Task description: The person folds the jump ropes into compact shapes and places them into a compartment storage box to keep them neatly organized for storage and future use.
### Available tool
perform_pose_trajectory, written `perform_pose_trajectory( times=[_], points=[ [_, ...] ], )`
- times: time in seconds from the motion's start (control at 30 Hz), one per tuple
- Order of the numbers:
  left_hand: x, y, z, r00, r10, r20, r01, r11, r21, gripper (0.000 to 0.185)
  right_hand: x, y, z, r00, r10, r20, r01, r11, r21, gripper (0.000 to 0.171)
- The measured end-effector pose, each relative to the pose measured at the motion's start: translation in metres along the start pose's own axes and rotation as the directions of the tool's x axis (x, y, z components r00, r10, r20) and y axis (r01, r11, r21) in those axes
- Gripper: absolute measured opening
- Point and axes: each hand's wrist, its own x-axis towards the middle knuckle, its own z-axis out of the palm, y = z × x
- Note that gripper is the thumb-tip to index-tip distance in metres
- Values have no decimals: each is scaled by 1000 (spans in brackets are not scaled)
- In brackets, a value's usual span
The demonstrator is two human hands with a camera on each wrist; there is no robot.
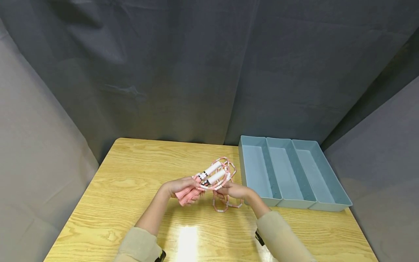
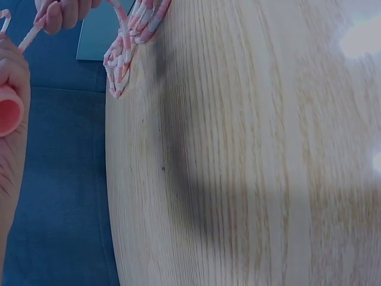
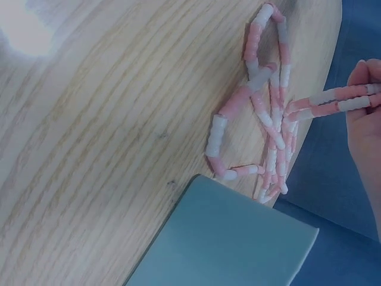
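My left hand (image 1: pixel 181 185) grips both handles (image 1: pixel 216 177) of a beaded jump rope side by side, their pink ends pointing toward me and their white ends away. The pink-and-white rope (image 3: pixel 216 136) loops around the handles, and part of it lies in loose coils on the table. My right hand (image 1: pixel 234 190) pinches the rope just right of the handles; two strands pass into its fingers in the right wrist view. In the left wrist view, one hollow pink handle end (image 2: pixel 8 111) shows in the left hand.
A blue-grey tray (image 1: pixel 296 204) with three long compartments stands at the right of the wooden table (image 1: pixel 131 163), close to my right hand. Dark curtains (image 1: pixel 196 72) hang behind the table, and lighter fabric hangs at both sides.
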Motion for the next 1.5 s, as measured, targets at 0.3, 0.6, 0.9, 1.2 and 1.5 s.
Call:
perform_pose_trajectory(
  times=[0.3,0.6,0.9,1.2,1.5],
  points=[
    [7,-14,-15,998,10,-65,-10,1000,1,22,-2,6,-2,997,-33,64,34,999,-11,39],
    [4,-8,-13,998,49,-41,-49,999,-8,24,-5,7,-4,999,-16,51,15,1000,7,37],
    [-4,6,-4,996,76,-41,-77,997,-17,23,-10,7,-6,998,29,58,-30,999,14,49],
    [-2,2,-7,986,141,-87,-142,990,-6,23,-12,6,-7,999,11,36,-11,1000,9,48],
    [-2,-1,-10,976,180,-121,-182,983,1,25,-16,-1,-6,1000,16,25,-16,1000,-14,49]
  ],
)
